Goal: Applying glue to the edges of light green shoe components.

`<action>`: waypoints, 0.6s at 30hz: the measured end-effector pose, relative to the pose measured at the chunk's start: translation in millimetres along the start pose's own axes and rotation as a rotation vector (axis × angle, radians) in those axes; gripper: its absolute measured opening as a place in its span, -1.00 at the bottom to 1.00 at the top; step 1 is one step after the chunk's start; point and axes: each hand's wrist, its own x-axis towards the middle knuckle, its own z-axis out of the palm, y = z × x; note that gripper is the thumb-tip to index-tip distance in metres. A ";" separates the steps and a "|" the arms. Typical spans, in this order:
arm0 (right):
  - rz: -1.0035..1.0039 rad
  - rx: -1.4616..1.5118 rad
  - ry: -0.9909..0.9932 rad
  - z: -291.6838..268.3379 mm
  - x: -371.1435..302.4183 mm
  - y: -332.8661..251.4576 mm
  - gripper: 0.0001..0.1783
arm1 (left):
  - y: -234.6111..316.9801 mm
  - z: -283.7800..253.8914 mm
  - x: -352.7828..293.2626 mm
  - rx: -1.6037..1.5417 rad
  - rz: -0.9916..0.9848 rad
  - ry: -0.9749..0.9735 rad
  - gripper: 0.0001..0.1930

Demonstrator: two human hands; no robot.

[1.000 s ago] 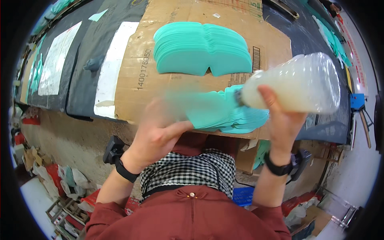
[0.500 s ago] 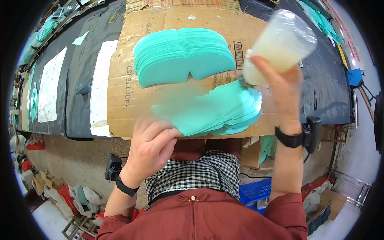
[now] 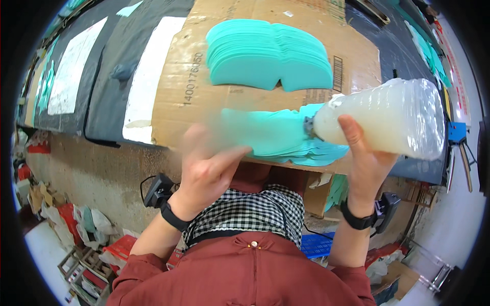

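Observation:
My right hand [image 3: 365, 163] is wrapped round a clear plastic bottle [image 3: 393, 120] of milky, pale liquid. The bottle lies tipped nearly sideways in the air, its grey nozzle [image 3: 310, 126] pointing left at a fanned stack of teal, eye-mask-shaped sheets [image 3: 286, 133] along the cardboard's near edge. By the left end of that stack is my left hand [image 3: 206, 171], its fingers apart, one stretched out along the lower edge of the sheets. A blurred patch covers its upper fingers and the sheets' left end. Farther back sits a thick, neat stack of the same teal pieces [image 3: 265, 58].
Both stacks lie on a brown cardboard sheet [image 3: 176, 120] over a dark-covered table [image 3: 109, 97]. White sheets [image 3: 148, 86] lie to its left. Below the table's right side stands an open cardboard box [image 3: 317, 196] with teal scraps. Bags and red crates [image 3: 120, 248] are on the floor at left.
My right hand has lowered the bottle and tilted it from slanting to nearly level. My left hand's fingers have spread and lifted partly from the sheet's edge. The whole view has shifted.

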 end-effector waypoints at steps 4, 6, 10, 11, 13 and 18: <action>-0.148 -0.148 -0.296 28.7 -29.9 -4.6 -0.53 | -6.1 3.3 -5.9 -0.036 0.035 0.018 -0.75; -0.219 -0.173 -0.377 41.3 -39.7 -13.7 -0.58 | -5.6 -2.4 -9.6 -0.078 0.002 0.005 -0.67; -0.754 -0.790 -0.496 31.6 -29.7 -22.5 -0.56 | -10.5 -12.9 -25.9 0.040 -0.025 -0.035 -0.66; -0.537 -0.592 -0.469 32.5 -18.5 -19.7 -0.57 | -8.9 -14.4 -28.8 0.016 -0.052 -0.016 -0.66; -0.047 -0.094 -0.255 41.0 -12.3 -22.1 -0.69 | -10.4 -20.3 -33.8 -0.006 -0.071 0.003 -0.67; -0.470 -0.779 -0.496 39.1 -53.9 -12.0 -0.48 | -9.6 -22.6 -46.8 -0.026 -0.077 0.020 -0.66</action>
